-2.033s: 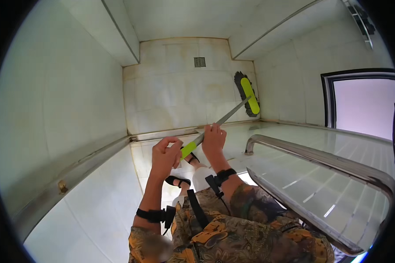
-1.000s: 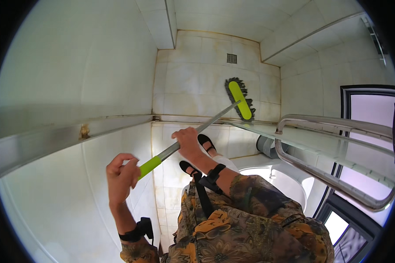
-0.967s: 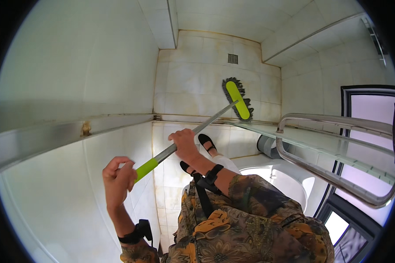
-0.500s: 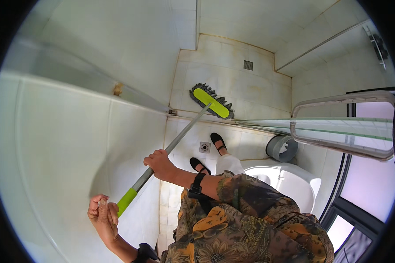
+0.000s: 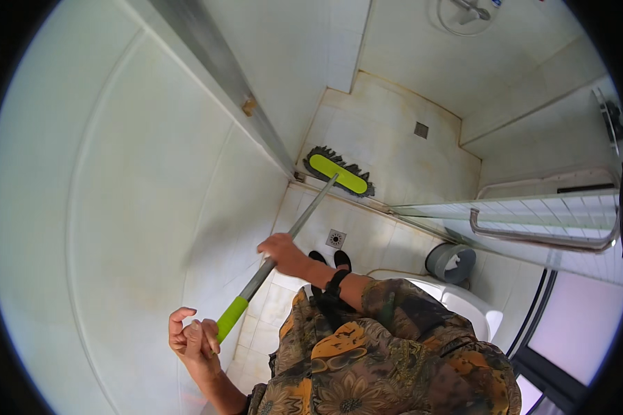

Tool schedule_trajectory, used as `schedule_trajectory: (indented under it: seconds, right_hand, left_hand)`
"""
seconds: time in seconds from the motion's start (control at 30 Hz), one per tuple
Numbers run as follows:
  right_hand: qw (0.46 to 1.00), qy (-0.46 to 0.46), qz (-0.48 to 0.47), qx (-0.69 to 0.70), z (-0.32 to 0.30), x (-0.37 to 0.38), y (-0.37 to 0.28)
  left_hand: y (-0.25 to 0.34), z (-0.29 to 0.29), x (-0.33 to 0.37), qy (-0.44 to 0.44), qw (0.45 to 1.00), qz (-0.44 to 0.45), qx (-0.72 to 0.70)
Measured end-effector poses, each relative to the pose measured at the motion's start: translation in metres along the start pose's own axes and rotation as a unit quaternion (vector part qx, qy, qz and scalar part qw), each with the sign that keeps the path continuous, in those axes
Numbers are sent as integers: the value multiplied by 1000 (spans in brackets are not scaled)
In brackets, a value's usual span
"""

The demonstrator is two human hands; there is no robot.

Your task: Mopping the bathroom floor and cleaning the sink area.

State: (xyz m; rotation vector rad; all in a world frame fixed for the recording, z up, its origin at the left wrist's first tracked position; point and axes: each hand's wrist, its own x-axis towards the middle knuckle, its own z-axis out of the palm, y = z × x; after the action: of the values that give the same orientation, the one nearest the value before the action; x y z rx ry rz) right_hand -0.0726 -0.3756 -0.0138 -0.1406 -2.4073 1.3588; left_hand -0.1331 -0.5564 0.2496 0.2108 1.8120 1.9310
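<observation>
1. The step in hand looks like mopping the shower floor (image 5: pixel 387 131). The mop (image 5: pixel 323 164) lies on it, green side up, at the near left corner, just beside the threshold (image 5: pixel 375 202).
2. Judged from this pose, the next move calls for steering the mop out of that corner, flat on the tiles and clear of the threshold.
3. The right hand (image 5: pixel 284 255) has its grip closed around the grey pole (image 5: pixel 257 279), back of the hand uppermost; that forearm reaches leftward across the front of the body.
4. The left hand (image 5: pixel 197 342) curls its grip about the end of the green sleeve (image 5: pixel 231 318), index finger lifted away from it; how firmly it holds, one cannot tell. Its forearm slants up from the lower edge, wrist bent.
5. The pole runs tilted over the threshold, left of the drain (image 5: pixel 336 239).
</observation>
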Motion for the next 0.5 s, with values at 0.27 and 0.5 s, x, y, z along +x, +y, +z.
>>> schedule_trajectory:
  seconds: [0.27, 0.5]
  right_hand:
    - [994, 54, 92, -38, -47, -30, 45]
    - [997, -52, 23, -61, -54, -45, 43]
  left_hand:
    - [-26, 70, -29, -138, 963, 232, -19]
    - [-23, 72, -68, -67, 986, 155, 6]
